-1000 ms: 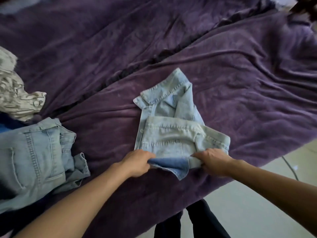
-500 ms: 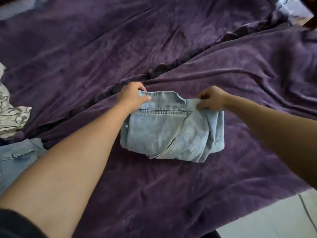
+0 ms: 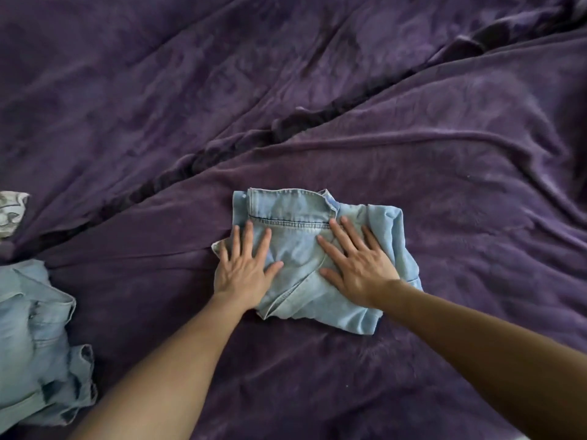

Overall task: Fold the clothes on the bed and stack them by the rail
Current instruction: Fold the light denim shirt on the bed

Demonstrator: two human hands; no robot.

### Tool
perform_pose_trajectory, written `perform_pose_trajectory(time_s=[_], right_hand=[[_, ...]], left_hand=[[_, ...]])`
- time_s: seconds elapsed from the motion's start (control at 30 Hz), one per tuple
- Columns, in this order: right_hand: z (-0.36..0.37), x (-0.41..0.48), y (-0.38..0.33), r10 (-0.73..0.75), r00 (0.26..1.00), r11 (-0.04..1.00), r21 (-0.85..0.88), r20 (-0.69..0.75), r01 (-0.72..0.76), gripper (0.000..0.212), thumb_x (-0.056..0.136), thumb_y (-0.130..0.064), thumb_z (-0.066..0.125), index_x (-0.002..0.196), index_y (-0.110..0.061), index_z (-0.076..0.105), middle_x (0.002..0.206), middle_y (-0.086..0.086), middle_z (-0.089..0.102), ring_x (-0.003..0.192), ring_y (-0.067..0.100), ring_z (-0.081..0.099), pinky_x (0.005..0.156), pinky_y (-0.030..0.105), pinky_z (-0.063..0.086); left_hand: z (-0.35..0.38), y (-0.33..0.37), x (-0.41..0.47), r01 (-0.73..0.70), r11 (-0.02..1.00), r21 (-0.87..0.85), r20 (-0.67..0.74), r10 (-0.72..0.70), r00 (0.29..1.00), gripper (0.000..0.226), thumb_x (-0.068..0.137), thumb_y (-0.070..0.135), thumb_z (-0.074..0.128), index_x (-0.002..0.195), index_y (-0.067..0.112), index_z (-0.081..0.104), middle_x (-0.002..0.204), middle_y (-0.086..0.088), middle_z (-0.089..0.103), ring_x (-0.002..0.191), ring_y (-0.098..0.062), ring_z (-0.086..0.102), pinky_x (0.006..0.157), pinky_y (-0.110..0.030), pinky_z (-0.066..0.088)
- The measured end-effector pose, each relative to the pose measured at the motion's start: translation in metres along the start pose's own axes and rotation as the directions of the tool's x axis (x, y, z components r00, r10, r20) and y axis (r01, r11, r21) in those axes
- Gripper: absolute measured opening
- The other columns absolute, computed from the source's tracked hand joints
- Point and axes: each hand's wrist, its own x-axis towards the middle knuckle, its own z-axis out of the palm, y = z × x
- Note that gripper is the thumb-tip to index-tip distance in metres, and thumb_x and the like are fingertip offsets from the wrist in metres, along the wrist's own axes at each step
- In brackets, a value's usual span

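A folded light-blue denim garment point(image 3: 292, 214) lies in a compact bundle on the purple bed cover point(image 3: 413, 185), near the middle of the head view. My left hand point(image 3: 244, 268) lies flat on its left part with fingers spread. My right hand point(image 3: 355, 265) presses flat on its right part, fingers straight and fanned out. Neither hand grips the cloth.
A crumpled pile of light-blue denim point(image 3: 35, 338) lies at the left edge of the bed. A patterned grey-and-white cloth point(image 3: 11, 211) peeks in farther back on the left. A dark seam point(image 3: 301, 119) runs diagonally across the purple cover.
Both hands carried the garment's near edge away from me over the collar, let go of the far edge, and now lie flat on top of the bundle.
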Motion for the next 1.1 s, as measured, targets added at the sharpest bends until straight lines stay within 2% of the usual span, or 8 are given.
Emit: perform_pose_trajectory(time_s=[0.13,0.2,0.3,0.37,0.53,0.67,0.9,1.1], right_hand=[[-0.04,0.017,0.018,-0.003,0.959,0.994,0.107,-0.284,0.035,0.067,0.089,-0.066,0.034,0.14,-0.024,0.041,0.145,0.004,0.043,0.135,0.03,0.037,0.106,0.045,0.026],[-0.059,0.038,0.033,0.102,0.922,0.987,0.153,-0.374,-0.047,0.076,0.085,-0.067,0.046,0.141,-0.015,0.041,0.145,0.008,0.043,0.137,0.03,0.034,0.109,0.046,0.027],[-0.063,0.062,0.039,0.201,0.977,0.958,0.224,-0.076,-0.18,0.099,0.077,-0.078,0.046,0.147,-0.011,0.028,0.16,0.007,0.014,0.148,0.02,0.007,0.115,0.045,0.02],[-0.056,0.064,0.035,0.179,0.983,0.964,0.192,0.029,-0.182,0.095,0.074,-0.077,0.052,0.14,-0.011,0.038,0.16,0.006,0.012,0.147,0.019,0.009,0.11,0.046,0.027],[-0.045,0.028,0.022,0.13,0.98,0.984,0.139,-0.152,-0.109,0.05,0.082,-0.056,0.06,0.109,-0.018,0.042,0.101,0.007,0.068,0.09,0.035,0.064,0.061,0.035,0.034],[-0.048,-0.018,0.005,0.07,0.977,0.996,0.067,-0.199,-0.058,0.045,0.09,-0.056,0.049,0.113,-0.018,0.041,0.099,0.002,0.069,0.083,0.034,0.065,0.058,0.034,0.032],[-0.095,-0.126,-0.009,0.262,0.922,0.964,0.127,-0.284,-0.235,0.04,0.091,-0.054,0.045,0.109,-0.019,0.045,0.106,-0.005,0.065,0.077,0.036,0.064,0.053,0.034,0.029],[-0.155,-0.208,0.039,0.413,0.815,0.909,0.129,-0.407,-0.397,0.029,0.093,-0.042,0.048,0.109,-0.019,0.052,0.099,-0.004,0.066,0.084,0.028,0.066,0.057,0.035,0.03]], left_hand=[[-0.045,-0.005,0.015,-0.058,0.989,-0.134,-0.318,0.013,0.948,0.069,0.089,0.061,0.038,0.144,0.019,0.034,0.152,-0.017,0.023,0.143,-0.035,0.018,0.112,-0.054,0.023],[-0.075,-0.002,0.04,-0.142,0.981,-0.136,-0.482,0.06,0.874,0.08,0.085,0.063,0.045,0.145,0.014,0.03,0.151,-0.018,0.028,0.142,-0.033,0.022,0.113,-0.05,0.025],[-0.103,0.014,0.076,-0.206,0.969,-0.132,-0.198,0.178,0.964,0.099,0.079,0.076,0.04,0.152,0.02,0.004,0.16,-0.006,0.01,0.147,-0.022,0.007,0.118,-0.043,0.01],[-0.103,0.018,0.087,-0.186,0.974,-0.13,-0.025,0.184,0.983,0.098,0.076,0.078,0.045,0.151,0.022,0.015,0.16,-0.003,0.009,0.147,-0.02,0.01,0.116,-0.043,0.012],[-0.091,0.005,0.063,-0.322,0.945,-0.06,-0.07,0.318,0.946,0.058,0.072,0.062,0.063,0.116,0.03,0.043,0.131,0.003,0.052,0.121,-0.022,0.048,0.093,-0.042,0.029],[-0.097,0.006,0.026,-0.365,0.929,-0.069,-0.089,0.358,0.929,0.029,0.077,0.028,0.062,0.102,0.027,0.045,0.097,0.0,0.064,0.101,-0.024,0.059,0.086,-0.039,0.031],[-0.174,0.052,-0.031,-0.45,0.891,-0.063,-0.096,0.443,0.891,0.037,0.081,0.022,0.05,0.113,0.04,0.047,0.104,0.001,0.06,0.105,-0.029,0.052,0.094,-0.042,0.038],[-0.26,0.143,-0.076,-0.557,0.82,0.129,-0.241,0.571,0.785,0.028,0.083,0.012,0.05,0.104,0.031,0.052,0.095,0.002,0.056,0.099,-0.029,0.049,0.074,-0.035,0.024]])
